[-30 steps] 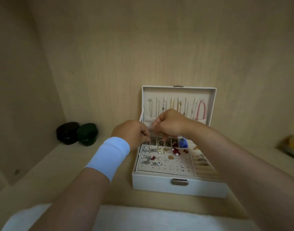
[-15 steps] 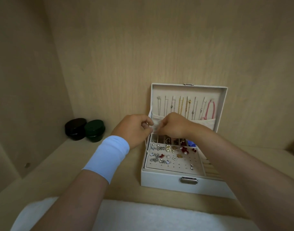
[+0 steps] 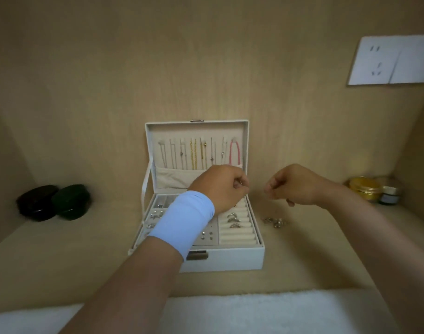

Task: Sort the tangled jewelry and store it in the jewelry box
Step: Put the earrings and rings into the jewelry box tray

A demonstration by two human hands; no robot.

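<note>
The white jewelry box (image 3: pixel 230 261) stands open at the middle of the shelf. Several necklaces (image 3: pixel 194 153) hang inside its raised lid, and rings (image 3: pixel 232 220) sit in the padded rolls on the right. My left hand (image 3: pixel 220 186), with a light blue wristband (image 3: pixel 184 220), hovers over the box's trays and pinches a small silver piece at its fingertips. My right hand (image 3: pixel 293 184) hovers to the right of the box with curled fingers pinched together; anything in them is too fine to see. A small tangled pile of silver jewelry (image 3: pixel 274 221) lies on the shelf below it.
A black case (image 3: pixel 37 202) and a green case (image 3: pixel 71 201) sit at the left wall. A gold tin (image 3: pixel 365 188) and a small jar (image 3: pixel 390 192) stand at the right. A white towel (image 3: pixel 254 312) lies along the front edge. A wall socket (image 3: pixel 389 60) is at upper right.
My hands, pinched together over the box's left side, have drawn apart; the right one now hovers beside the box. The view has turned right, showing the loose pile.
</note>
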